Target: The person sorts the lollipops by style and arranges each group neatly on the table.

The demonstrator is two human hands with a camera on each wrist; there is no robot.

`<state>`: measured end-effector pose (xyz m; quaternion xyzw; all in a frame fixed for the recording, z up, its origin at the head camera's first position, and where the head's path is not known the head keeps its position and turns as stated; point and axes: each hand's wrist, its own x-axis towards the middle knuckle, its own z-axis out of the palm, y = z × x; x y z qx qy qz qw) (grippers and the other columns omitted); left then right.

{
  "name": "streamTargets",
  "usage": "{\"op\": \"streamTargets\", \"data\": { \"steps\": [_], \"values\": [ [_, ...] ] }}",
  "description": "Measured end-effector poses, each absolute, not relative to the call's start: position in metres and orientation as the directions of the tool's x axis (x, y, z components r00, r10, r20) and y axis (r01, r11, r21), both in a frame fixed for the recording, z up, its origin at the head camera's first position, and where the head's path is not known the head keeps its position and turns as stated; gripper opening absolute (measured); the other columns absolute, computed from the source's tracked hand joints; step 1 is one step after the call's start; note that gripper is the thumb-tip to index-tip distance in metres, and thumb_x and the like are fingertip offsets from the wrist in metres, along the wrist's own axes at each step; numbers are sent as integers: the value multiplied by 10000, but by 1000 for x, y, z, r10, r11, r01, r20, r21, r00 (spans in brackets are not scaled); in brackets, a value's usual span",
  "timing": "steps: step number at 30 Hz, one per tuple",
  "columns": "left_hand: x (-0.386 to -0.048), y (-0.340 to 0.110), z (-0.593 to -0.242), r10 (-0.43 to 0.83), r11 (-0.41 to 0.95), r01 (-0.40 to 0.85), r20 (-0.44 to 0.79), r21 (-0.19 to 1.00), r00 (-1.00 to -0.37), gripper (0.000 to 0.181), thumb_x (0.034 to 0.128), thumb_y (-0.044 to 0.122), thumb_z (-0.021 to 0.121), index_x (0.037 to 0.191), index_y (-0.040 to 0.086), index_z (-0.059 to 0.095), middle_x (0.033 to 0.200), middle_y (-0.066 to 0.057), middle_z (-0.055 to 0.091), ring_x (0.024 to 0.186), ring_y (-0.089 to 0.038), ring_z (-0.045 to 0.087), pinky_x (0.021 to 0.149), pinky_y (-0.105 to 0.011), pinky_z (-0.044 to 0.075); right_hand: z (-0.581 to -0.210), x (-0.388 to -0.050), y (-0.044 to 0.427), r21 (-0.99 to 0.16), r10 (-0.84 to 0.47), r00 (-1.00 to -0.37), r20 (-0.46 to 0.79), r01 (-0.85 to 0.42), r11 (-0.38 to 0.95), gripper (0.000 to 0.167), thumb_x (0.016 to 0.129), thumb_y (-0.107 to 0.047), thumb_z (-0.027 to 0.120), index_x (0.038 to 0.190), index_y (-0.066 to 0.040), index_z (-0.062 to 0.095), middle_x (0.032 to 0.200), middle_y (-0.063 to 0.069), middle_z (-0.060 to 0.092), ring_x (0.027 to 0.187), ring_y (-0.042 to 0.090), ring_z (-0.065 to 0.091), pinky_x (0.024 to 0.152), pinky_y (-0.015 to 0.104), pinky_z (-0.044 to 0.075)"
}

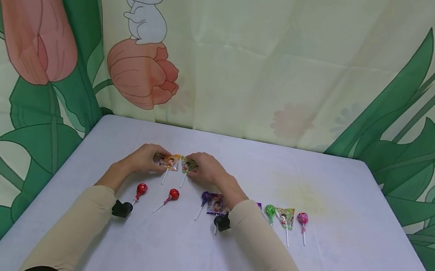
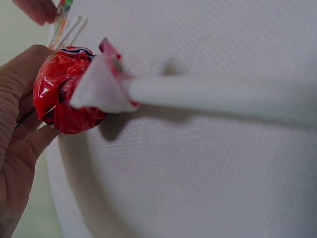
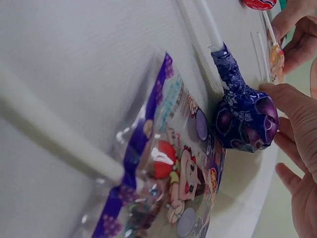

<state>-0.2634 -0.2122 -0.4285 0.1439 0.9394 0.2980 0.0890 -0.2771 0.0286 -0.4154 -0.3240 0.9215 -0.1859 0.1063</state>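
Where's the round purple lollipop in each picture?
Head: just below the middle, left of the flat purple-wrapped lollipop; the round purple lollipop is small here.
Left wrist: not in it.
Right wrist: big, right of the middle, above the right hand's side of the table.
Shared landmark: the left hand, at the left edge in left wrist, top right in right wrist.

Between the left hand and right hand, the orange packet and green packet nearly close the gap. Nearer, one lane runs between the two red lollipops, another between them and the purple lollipop. The right sleeve bars the row's middle. Right of the pink lollipop, the table offers wide passage.
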Motion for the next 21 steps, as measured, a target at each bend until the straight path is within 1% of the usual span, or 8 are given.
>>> {"op": "streamTargets", "data": {
  "steps": [2,7,12,16,21],
  "values": [
    [-264,-212,-430,330,781,226,-77,582,-941,525,881,156,812,1347,-11,638,1340,-189,641,1257,-357,561,1116,-530,429,-416,-276,31,-410,-636,-769,-68,-560,720,534,964,-217,730,1444,-51,564,1447,110,593,1362,270,527,1170,397,388],
    [-263,-210,-431,313,788,204,-92,581,-945,535,879,164,813,1358,6,636,1358,-179,635,1279,-352,548,1129,-528,418,-419,-273,40,-413,-645,-764,-25,-580,703,551,953,-218,742,1445,-48,562,1442,114,597,1364,277,526,1172,399,384],
    [-262,-208,-429,302,791,194,-95,580,-949,535,882,156,809,1365,9,632,1359,-179,633,1278,-349,548,1128,-524,420,-417,-264,52,-444,-652,-758,27,-593,671,564,935,-226,759,1442,-65,568,1448,116,591,1382,291,507,1175,435,379],
    [-262,-209,-429,300,789,192,-94,583,-949,535,879,148,810,1365,12,634,1356,-177,634,1273,-343,549,1127,-516,424,-414,-256,62,-468,-653,-756,58,-598,651,566,942,-239,752,1453,-88,562,1460,112,580,1393,295,495,1174,461,378],
    [-263,-210,-429,306,793,208,-79,573,-949,531,879,149,808,1361,8,635,1354,-182,634,1269,-350,551,1123,-523,426,-413,-246,70,-485,-662,-745,86,-612,625,582,945,-248,752,1463,-76,550,1453,118,585,1381,299,505,1168,468,385]
  ]
}}
